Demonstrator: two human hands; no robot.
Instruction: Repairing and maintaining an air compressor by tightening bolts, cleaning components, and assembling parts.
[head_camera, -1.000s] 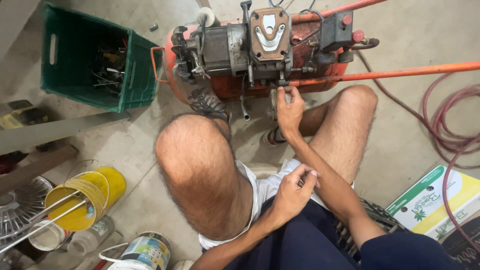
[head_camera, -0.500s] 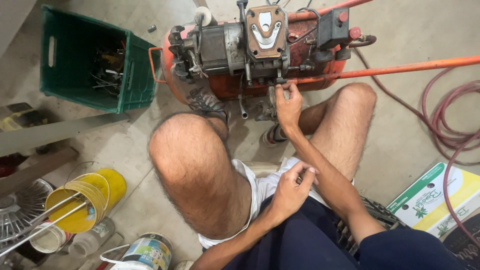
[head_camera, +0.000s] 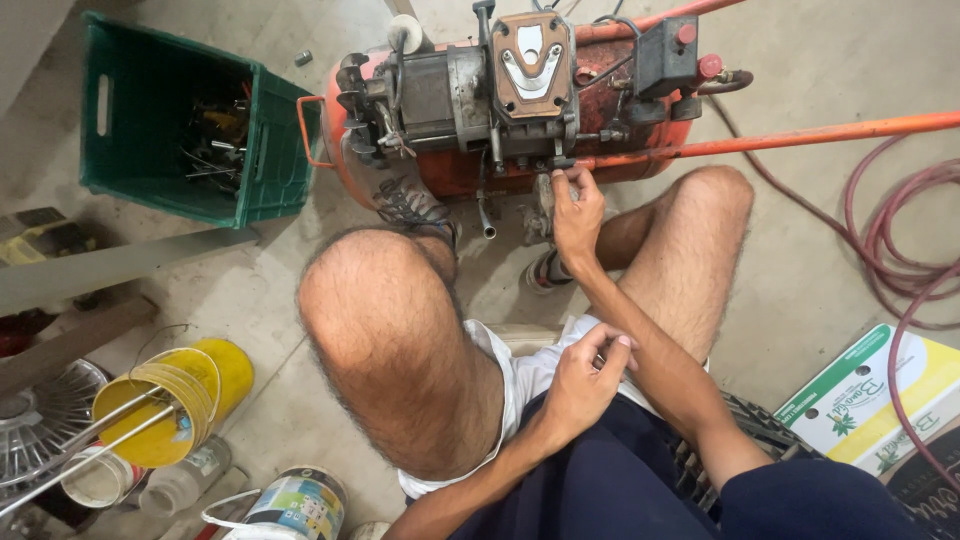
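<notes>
Under the orange compressor (head_camera: 520, 100), right hand (head_camera: 577, 215) pinches a small fitting (head_camera: 560, 165); left hand (head_camera: 585, 375) rests closed on the shorts (head_camera: 520, 375).

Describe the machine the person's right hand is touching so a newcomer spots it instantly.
Start at the green plastic crate on the concrete floor; just to its right lies an orange air compressor. The right hand touches its lower edge. Unlike the paint cans, it has a grey motor and rusty plate.
</notes>
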